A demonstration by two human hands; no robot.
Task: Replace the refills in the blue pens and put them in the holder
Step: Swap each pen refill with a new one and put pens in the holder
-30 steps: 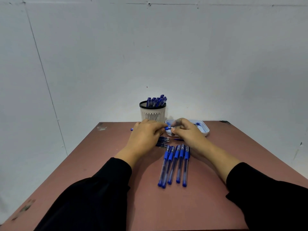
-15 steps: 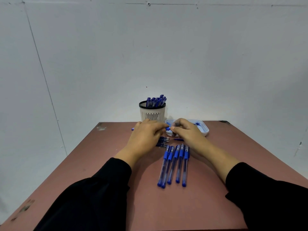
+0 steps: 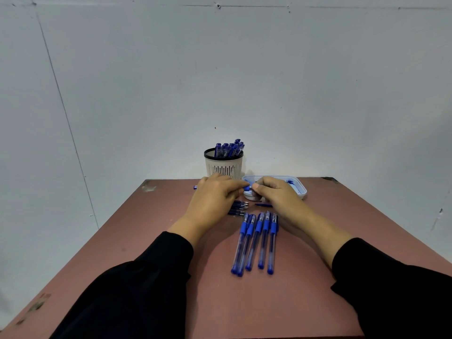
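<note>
My left hand (image 3: 214,201) and my right hand (image 3: 277,194) meet above the far middle of the table, both pinched on one blue pen (image 3: 247,188) held level; its far end (image 3: 195,187) sticks out left of my left hand. Several capped blue pens (image 3: 255,243) lie side by side on the table below my hands. A small bunch of blue refills (image 3: 238,207) lies under my left hand, partly hidden. The white slotted holder (image 3: 223,166) with a black rim stands at the back, with several blue pens upright in it.
A shallow white tray (image 3: 299,189) with blue bits inside sits right of the holder, at the table's back edge. One loose blue piece (image 3: 263,205) lies between my hands and the pen row. The reddish table (image 3: 146,241) ends at a grey wall behind.
Hardly anything has moved. Both hands stay together on the same pen, with only slight finger shifts.
</note>
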